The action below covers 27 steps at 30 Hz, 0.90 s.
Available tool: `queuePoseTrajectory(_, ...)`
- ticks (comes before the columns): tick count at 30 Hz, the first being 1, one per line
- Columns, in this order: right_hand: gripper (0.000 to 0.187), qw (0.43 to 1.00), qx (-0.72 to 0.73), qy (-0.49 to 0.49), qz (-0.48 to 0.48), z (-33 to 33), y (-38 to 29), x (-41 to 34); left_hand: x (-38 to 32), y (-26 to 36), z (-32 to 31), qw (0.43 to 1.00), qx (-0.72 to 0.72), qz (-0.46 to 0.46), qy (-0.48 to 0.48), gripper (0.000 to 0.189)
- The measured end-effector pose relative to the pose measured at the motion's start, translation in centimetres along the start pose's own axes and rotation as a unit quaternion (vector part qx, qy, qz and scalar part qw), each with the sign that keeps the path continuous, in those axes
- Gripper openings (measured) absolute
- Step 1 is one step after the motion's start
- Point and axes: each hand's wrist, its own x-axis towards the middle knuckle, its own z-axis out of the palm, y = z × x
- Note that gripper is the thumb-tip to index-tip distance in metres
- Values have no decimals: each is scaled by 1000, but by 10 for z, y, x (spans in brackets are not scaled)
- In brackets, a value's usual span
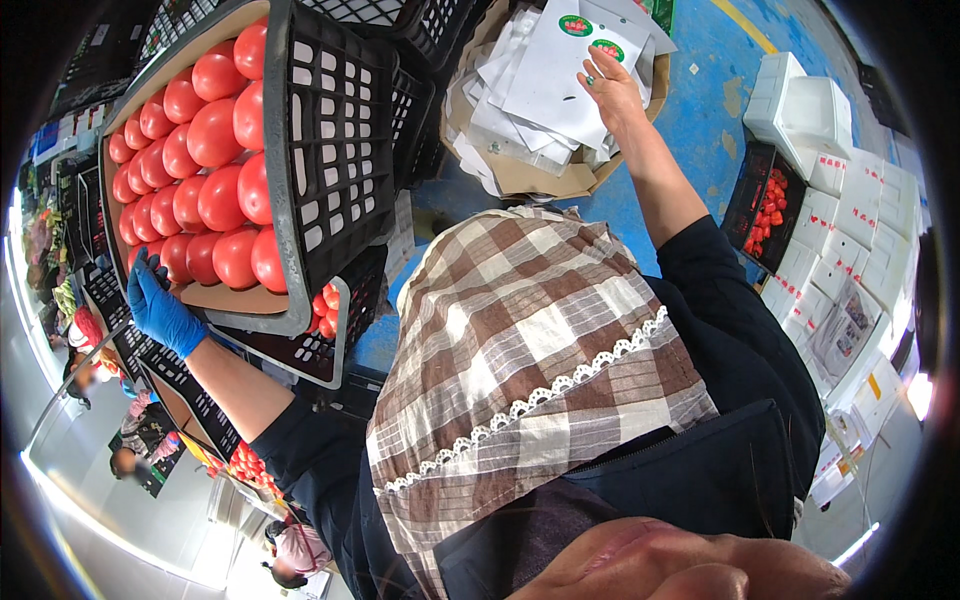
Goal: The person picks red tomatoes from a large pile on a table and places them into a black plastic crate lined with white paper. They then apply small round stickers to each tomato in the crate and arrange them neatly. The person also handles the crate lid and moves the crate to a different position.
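Observation:
My left hand (163, 311), in a blue glove, is at the near left corner of a black plastic crate (337, 142). Its fingers are apart and reach over the grey rim to the closest red tomatoes (217, 135), which stand in rows on a cardboard liner. Whether a fingertip touches a tomato is hard to tell. My bare right hand (616, 94) is over a stack of white sheets (551, 90), fingers spread. Two green oval stickers (576, 26) with a red picture are on the top sheet by the fingertips. A tiny green spot shows on one finger.
A cardboard box (555, 180) holds the sheets. Below the tomato crate is another crate (341, 322) with red produce. At right, a black crate (757, 202) of red produce stands beside stacked white boxes (840, 225). Several people (142, 442) are at the far left.

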Motion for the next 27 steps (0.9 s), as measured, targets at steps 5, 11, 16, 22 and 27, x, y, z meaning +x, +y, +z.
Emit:
queuePoseTrajectory(5, 56, 1000, -6, 1, 3, 8, -4, -3, 0, 1, 1, 1000, -11, -4, 5, 28)
queuePoseTrajectory(11, 51, 999, 26, -6, 26, 15, -13, -7, 0, 1, 1, 1000, -14, 0, 6, 28)
queuePoseTrajectory(16, 61, 999, 32, -28, 20, 9, -10, -1, 3, -3, -3, 1000, -6, 7, 3, 28)
queuePoseTrajectory(22, 65, 998, 25, -57, -4, 6, -4, 0, 3, -2, -3, 1000, -8, 5, 1, 29)
queuePoseTrajectory(27, 45, 997, -55, -19, 45, 7, -6, 0, 3, -2, -4, 1000, -20, -6, 6, 29)
